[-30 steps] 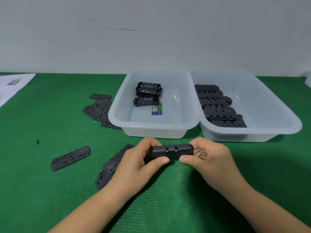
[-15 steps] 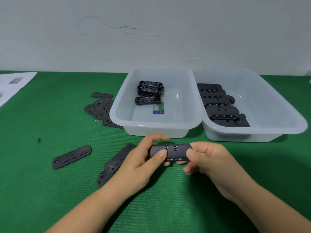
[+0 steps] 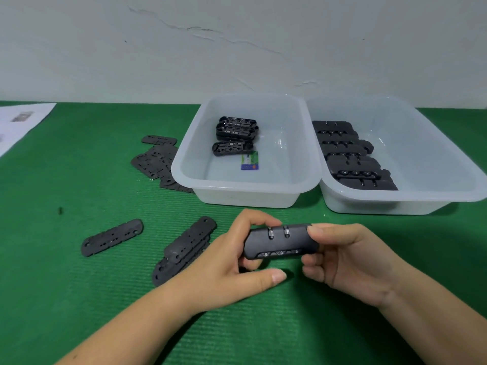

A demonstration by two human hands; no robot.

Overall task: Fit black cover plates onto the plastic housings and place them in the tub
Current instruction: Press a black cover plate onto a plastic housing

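A black plastic housing (image 3: pixel 280 242) is held above the green ribbed worktop (image 3: pixel 79 299), near the front edge of the two tubs, between both hands. Its left end is gripped by the curled fingers of the left hand (image 3: pixel 232 262), whose thumb is stretched out below it; its right end is pinched by the right hand (image 3: pixel 350 256), thumb on top and fingers beneath. The housing is oblong with rounded ends and a matte finish, and small dial wheels and numerals are seen on it. Flat, perforated black cover plates (image 3: pixel 184 243) are stacked just left of the left hand. Open housings are seen in the translucent left tub (image 3: pixel 247 191), and closed ones are stacked in the right tub (image 3: pixel 421 201).
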